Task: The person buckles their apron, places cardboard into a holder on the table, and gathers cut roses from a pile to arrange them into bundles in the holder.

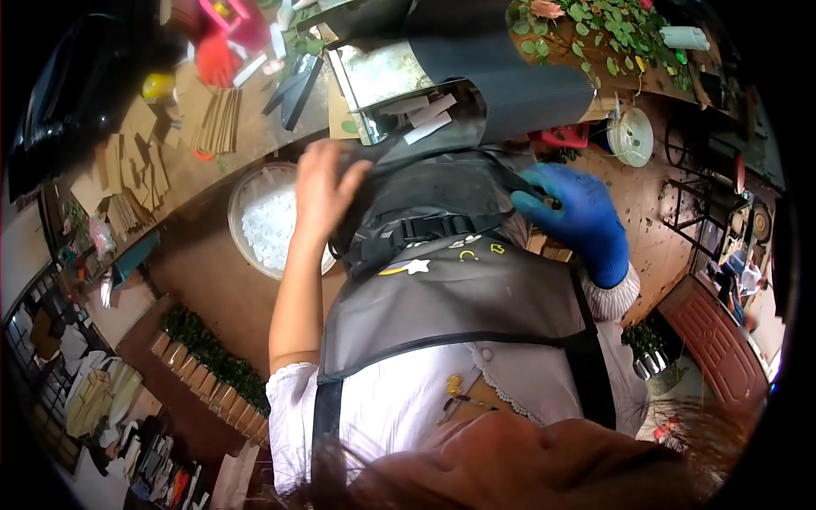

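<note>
A black waist pouch (pixel 416 183) is buckled over my grey apron (pixel 442 297). Several white strips (pixel 429 127) lie at its far opening. My bare left hand (pixel 327 189) is at the pouch's left edge, thumb apart from the slightly blurred fingers. Whether it touches the fabric is unclear. On the other side, my right hand (pixel 582 217) wears a blue knitted glove. Its fingers are curled together beside the pouch's right strap, and what they hold, if anything, is hidden. A round tub (pixel 238 208) of white pieces stands beyond my left forearm.
Along the worktable (pixel 293 140) are stacked cardboard pieces (pixel 217 119), black scissors (pixel 297 89) and a dark ribbed sheet (pixel 535 98). Leafy rose stems (pixel 586 34) lie at the far right, above a white bucket (pixel 631 136). Potted plants in a row (pixel 212 365) stand on the floor to the left.
</note>
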Action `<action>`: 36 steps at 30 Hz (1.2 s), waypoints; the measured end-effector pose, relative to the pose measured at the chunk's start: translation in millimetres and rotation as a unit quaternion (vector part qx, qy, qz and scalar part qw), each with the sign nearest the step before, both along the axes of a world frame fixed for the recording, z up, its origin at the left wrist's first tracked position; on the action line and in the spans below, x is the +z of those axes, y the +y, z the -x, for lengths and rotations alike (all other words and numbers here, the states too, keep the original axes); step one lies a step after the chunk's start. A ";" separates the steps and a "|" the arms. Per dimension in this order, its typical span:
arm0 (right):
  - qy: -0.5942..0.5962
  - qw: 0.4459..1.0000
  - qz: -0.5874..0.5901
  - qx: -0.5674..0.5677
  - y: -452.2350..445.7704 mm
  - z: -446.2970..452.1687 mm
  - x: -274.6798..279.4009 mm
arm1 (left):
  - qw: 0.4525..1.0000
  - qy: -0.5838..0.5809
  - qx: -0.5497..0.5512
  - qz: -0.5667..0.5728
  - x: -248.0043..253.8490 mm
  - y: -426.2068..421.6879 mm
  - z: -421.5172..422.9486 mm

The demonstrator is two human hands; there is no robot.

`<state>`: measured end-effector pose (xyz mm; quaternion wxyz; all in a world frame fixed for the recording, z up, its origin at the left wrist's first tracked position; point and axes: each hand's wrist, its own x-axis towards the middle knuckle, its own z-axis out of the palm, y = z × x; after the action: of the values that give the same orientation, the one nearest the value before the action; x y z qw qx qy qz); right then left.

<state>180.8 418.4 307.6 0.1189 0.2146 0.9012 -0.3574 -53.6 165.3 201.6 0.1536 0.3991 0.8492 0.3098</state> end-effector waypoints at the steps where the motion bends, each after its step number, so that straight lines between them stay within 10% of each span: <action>1: 0.047 0.998 0.043 -0.004 -5.6 13.8 3.1 | 0.987 -0.130 -0.068 -0.072 4.7 6.3 -3.7; 7: 0.100 0.985 0.025 0.140 -24.9 38.9 -82.5 | 0.914 -0.304 -0.253 0.089 -0.8 40.9 -22.4; 14: 0.102 0.992 -0.011 0.069 -27.7 36.1 -118.1 | 0.982 -0.036 -0.174 -0.060 -30.1 59.6 -42.5; 24: 0.032 0.999 0.016 0.033 -15.9 37.3 -125.0 | 0.985 -0.057 -0.158 -0.025 -30.7 62.3 -39.6; 36: -0.087 0.993 -0.033 0.078 48.8 -8.3 -61.0 | 0.802 -0.504 -0.320 -0.029 19.6 33.3 -24.0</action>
<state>189.2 467.2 246.6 0.2169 0.1773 0.9127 -0.2973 -29.6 198.5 221.2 0.6382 0.4400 0.4670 0.4255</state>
